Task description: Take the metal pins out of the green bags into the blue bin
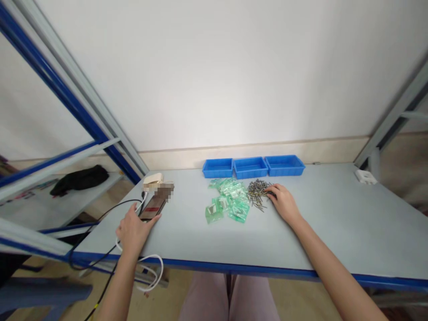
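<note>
My left hand (133, 229) rests on the near left of the grey table (334, 223), its fingers touching the near end of a dark phone (153, 208) that lies flat with cables running off it. My right hand (283, 201) lies palm down at the right edge of a pile of small metal pins (257, 191), fingertips among them. Left of the pins sits a heap of small green plastic bags (229, 203). Neither hand visibly grips anything.
Three blue trays (251, 167) stand in a row at the back by the wall. A white charger block (153, 179) sits beyond the phone; black and white cables (150, 267) hang over the front edge. A white object (365, 177) lies far right. Blue frame posts (76, 102) rise on the left.
</note>
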`<act>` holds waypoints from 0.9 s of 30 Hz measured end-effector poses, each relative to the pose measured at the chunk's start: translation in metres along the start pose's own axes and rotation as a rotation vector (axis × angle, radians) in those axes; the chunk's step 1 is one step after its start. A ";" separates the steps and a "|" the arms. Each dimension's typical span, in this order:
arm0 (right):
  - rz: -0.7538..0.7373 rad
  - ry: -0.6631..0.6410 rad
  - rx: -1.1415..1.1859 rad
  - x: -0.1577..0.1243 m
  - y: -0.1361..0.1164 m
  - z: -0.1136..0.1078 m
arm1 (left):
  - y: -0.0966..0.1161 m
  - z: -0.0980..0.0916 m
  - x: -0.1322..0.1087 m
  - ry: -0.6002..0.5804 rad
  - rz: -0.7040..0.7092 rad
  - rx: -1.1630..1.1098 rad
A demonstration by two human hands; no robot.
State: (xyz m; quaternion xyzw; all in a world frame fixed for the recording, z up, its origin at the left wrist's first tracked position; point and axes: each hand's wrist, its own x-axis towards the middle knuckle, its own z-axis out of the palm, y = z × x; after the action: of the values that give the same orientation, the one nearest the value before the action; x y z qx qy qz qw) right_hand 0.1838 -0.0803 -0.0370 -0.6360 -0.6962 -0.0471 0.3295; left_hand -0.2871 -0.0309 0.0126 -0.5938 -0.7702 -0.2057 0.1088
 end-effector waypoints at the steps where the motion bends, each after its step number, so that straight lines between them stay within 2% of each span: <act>1: 0.009 0.002 -0.003 0.000 0.000 0.000 | -0.001 -0.003 0.002 -0.011 -0.001 0.029; 4: 0.027 -0.001 -0.028 0.002 0.000 0.000 | -0.007 -0.009 0.009 -0.026 0.017 0.092; 8: 0.035 -0.025 -0.070 0.005 0.000 -0.002 | -0.016 -0.007 0.017 -0.055 0.035 0.107; 10: 0.042 -0.043 -0.093 0.008 -0.001 -0.005 | -0.012 -0.005 0.019 -0.062 0.087 0.053; 12: 0.047 -0.066 -0.124 0.011 -0.004 -0.008 | 0.003 -0.004 0.020 -0.028 0.141 -0.022; 14: 0.051 -0.094 -0.161 0.014 -0.007 -0.012 | 0.030 -0.004 0.021 0.019 0.219 -0.106; 17: 0.026 -0.147 -0.194 0.020 -0.011 -0.016 | 0.086 -0.004 0.019 0.069 0.403 -0.239; 23: -0.008 -0.213 -0.107 0.048 -0.014 -0.033 | 0.207 0.011 0.002 -0.014 0.829 -0.555; 25: 0.019 -0.191 0.032 0.061 -0.018 -0.036 | 0.234 0.019 -0.006 -0.023 0.934 -0.634; 27: 0.041 -0.142 0.198 0.072 -0.025 -0.032 | 0.249 0.028 -0.013 -0.021 0.981 -0.689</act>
State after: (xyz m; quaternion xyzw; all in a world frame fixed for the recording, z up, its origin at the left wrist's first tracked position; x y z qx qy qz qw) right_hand 0.1753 -0.0386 0.0345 -0.6161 -0.7060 0.0735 0.3414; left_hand -0.0429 0.0223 0.0288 -0.8832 -0.2960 -0.3633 -0.0153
